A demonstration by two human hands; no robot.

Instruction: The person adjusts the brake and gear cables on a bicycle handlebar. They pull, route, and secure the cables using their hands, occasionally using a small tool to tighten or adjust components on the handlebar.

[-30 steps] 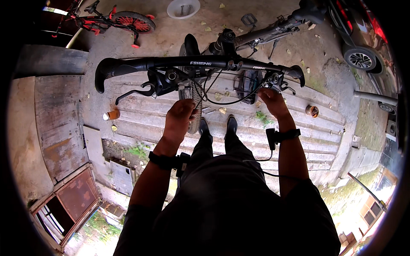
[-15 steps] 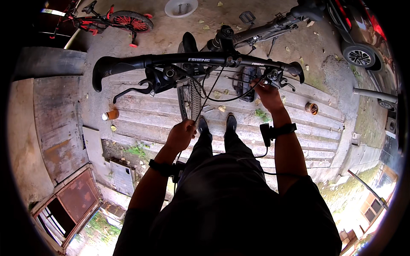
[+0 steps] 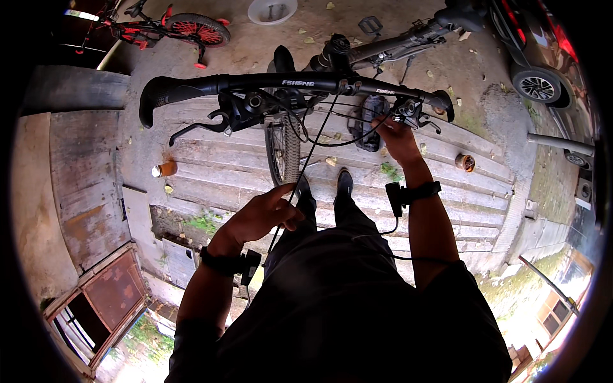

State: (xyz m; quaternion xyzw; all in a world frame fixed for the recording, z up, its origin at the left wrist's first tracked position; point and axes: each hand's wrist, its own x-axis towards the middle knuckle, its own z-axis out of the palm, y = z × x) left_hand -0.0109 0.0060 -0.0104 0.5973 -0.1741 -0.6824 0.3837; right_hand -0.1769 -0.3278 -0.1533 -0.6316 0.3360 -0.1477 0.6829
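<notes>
My left hand (image 3: 262, 217) pinches thin cable (image 3: 311, 148) (springy, slick, grip near end); right hand (image 3: 397, 135) closed on shifter (image 3: 408, 112) at handlebar (image 3: 287, 83).

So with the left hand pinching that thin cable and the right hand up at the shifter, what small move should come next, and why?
Probably draw the cable a little further toward the body: the left hand pinches it taut below the handlebar, while the right hand steadies the shifter it appears to run from.

Two bikes: a black one (image 3: 300, 83) and a red one (image 3: 185, 25). Two cars (image 3: 536, 57). Two cans (image 3: 165, 169) on the steps. One white bowl (image 3: 271, 9).
</notes>
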